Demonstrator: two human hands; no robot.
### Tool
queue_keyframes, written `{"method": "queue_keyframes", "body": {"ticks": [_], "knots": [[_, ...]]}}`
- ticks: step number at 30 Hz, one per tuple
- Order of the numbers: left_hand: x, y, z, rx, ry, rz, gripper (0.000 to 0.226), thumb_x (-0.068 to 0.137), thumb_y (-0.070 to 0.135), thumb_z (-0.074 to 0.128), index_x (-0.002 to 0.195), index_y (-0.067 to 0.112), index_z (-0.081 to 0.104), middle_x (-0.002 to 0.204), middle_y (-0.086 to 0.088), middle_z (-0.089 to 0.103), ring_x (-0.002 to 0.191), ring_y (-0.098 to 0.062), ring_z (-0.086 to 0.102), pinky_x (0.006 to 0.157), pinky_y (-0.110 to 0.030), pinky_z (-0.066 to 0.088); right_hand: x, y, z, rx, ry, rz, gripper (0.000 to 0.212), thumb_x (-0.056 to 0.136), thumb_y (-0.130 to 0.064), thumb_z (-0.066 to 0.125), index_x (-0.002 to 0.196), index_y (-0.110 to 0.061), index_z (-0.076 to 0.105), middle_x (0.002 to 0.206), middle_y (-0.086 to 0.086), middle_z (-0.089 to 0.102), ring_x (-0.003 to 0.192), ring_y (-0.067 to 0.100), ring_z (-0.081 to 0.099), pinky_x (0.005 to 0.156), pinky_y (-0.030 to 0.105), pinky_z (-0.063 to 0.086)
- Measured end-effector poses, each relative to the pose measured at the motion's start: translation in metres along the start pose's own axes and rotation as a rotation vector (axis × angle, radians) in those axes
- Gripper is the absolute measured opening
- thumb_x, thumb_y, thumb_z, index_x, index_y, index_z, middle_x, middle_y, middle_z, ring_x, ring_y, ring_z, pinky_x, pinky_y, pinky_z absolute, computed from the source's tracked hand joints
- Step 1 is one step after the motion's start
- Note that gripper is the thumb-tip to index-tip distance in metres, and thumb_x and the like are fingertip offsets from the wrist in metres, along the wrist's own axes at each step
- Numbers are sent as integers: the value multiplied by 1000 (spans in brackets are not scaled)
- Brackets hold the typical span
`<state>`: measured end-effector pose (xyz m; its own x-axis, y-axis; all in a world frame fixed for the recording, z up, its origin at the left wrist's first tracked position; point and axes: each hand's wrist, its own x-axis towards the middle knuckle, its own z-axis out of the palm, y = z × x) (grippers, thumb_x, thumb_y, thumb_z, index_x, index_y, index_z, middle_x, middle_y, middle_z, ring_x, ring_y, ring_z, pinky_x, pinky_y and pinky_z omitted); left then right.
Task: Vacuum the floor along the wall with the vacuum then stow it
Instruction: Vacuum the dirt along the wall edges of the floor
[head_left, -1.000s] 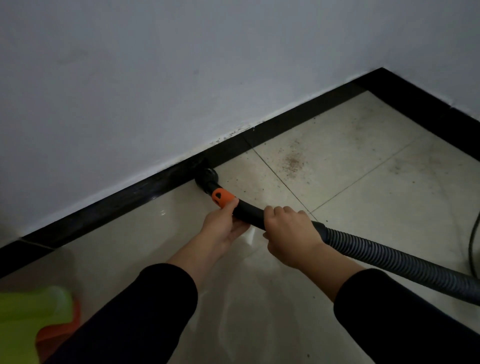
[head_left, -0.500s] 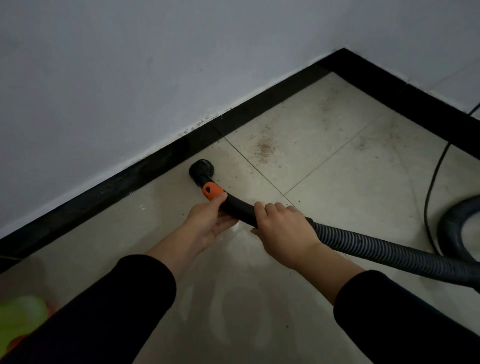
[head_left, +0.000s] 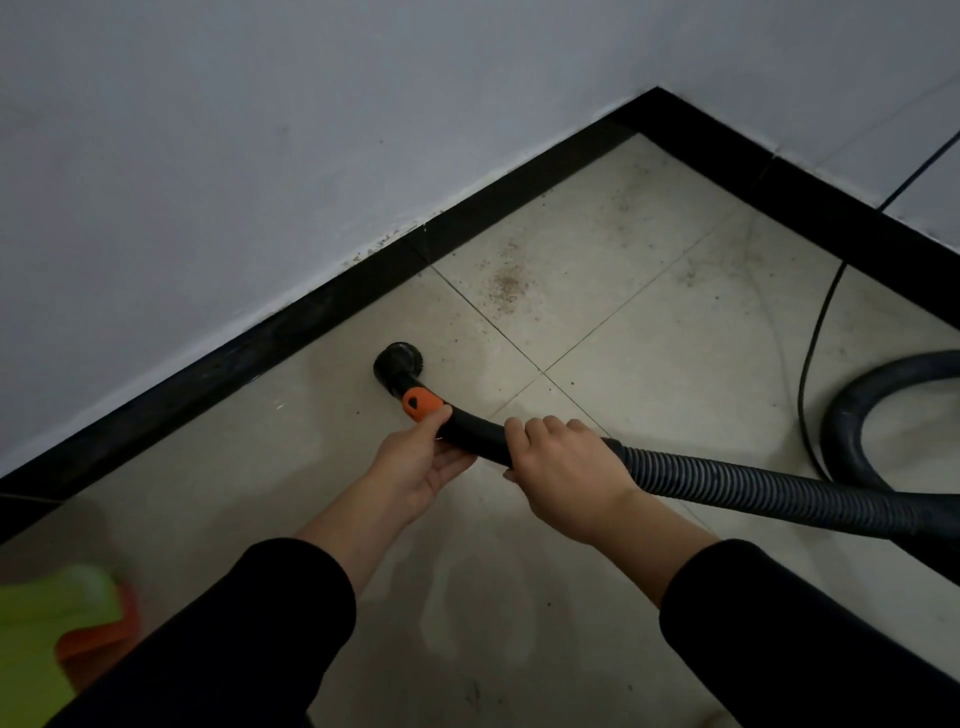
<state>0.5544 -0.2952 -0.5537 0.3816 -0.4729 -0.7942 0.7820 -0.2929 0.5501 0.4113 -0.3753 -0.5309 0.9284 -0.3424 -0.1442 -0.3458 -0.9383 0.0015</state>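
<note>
A black vacuum hose (head_left: 753, 483) runs from the right across the tiled floor and ends in a round black nozzle (head_left: 399, 362) behind an orange collar (head_left: 420, 404). The nozzle stands on the tile a short way out from the black skirting board (head_left: 291, 332). My left hand (head_left: 415, 462) cups the black handle tube just behind the orange collar, thumb on top. Further back on the tube, where the ribbed hose begins, my right hand (head_left: 563, 467) grips it from above. A patch of brown dirt (head_left: 506, 286) lies on the tile beyond the nozzle.
The hose loops back on the floor at the right edge (head_left: 878, 395). A thin black power cord (head_left: 810, 364) runs from the right wall across the floor. The room corner (head_left: 657, 96) lies ahead. A green and orange object (head_left: 57, 623) sits at the lower left.
The nozzle has come away from the skirting board onto the open tile. My view has swung right, bringing the hose loop and cord into sight. Both hands keep their hold.
</note>
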Motion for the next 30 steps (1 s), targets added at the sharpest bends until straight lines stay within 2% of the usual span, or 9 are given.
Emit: {"method": "queue_keyframes", "body": {"ticks": [4,10,15,21,30], "knots": [[-9,-6,0,-14,22,-19,19,98,18,55,105,0,56,102,-23,67,90,-28,68,71,-33,55,-9,-2,-4,22,-27,-4,42,102,-33,40,132,-4,39,111,11,57,96,27,55,76,35,39],[-22,-17,-2,-35,42,-49,17,97,16,57,103,0,55,102,-23,66,91,-29,68,76,-36,54,-26,-4,-7,60,-63,-26,41,102,-35,39,132,-6,40,112,10,57,96,26,55,80,35,42],[-28,-22,-11,-36,92,-47,23,96,15,58,110,-2,54,103,-24,67,90,-30,68,71,-35,56,-29,-10,-5,53,-54,-67,41,100,-36,45,127,-5,47,104,10,61,88,27,58,73,35,41],[-30,-19,-28,-59,174,-25,26,96,14,59,113,-4,52,96,-22,65,83,-29,67,69,-36,54,-18,-24,-4,98,-51,-115,41,102,-36,40,130,-7,41,112,9,57,96,26,54,80,36,42],[-31,-20,-36,-68,189,-10,31,96,14,58,119,-5,51,94,-21,65,81,-28,66,65,-35,53,-16,-31,-6,91,-55,-124,41,101,-36,41,130,-8,41,112,8,57,97,27,55,80,36,41]]}}
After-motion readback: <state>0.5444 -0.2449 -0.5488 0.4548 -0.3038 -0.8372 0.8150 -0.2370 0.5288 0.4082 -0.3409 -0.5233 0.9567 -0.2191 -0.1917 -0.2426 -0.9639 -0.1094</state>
